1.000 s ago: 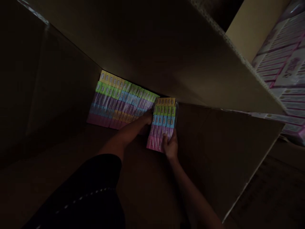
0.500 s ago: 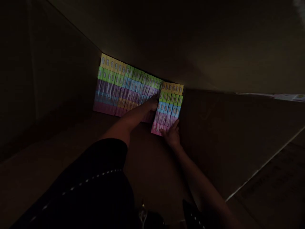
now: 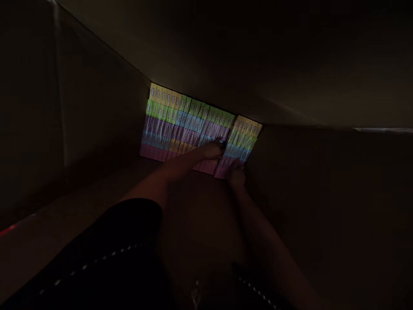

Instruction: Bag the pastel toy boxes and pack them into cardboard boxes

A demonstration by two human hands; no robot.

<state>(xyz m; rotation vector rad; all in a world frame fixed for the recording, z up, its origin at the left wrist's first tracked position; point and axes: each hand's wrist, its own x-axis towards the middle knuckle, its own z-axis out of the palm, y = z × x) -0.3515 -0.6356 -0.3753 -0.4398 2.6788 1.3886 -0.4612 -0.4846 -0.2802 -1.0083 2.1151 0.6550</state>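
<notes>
Cardboard carton (image 3: 80,129), colour-banded packets (image 3: 190,125) packed upright at its far end; labels too dark to read. Left hand (image 3: 213,150) on the packets, fingers pressed together. Right hand (image 3: 237,174) at their lower edge, fingers unclear.

You're wearing black sleeves, the left sleeve (image 3: 80,258) and the right sleeve (image 3: 254,286), each with a row of small white dots running along it — like stitching or a printed trim. Past the cuffs your forearms are bare, and so are your left hand (image 3: 213,150) and right hand (image 3: 237,174) — no gloves, no visible markings.
</notes>
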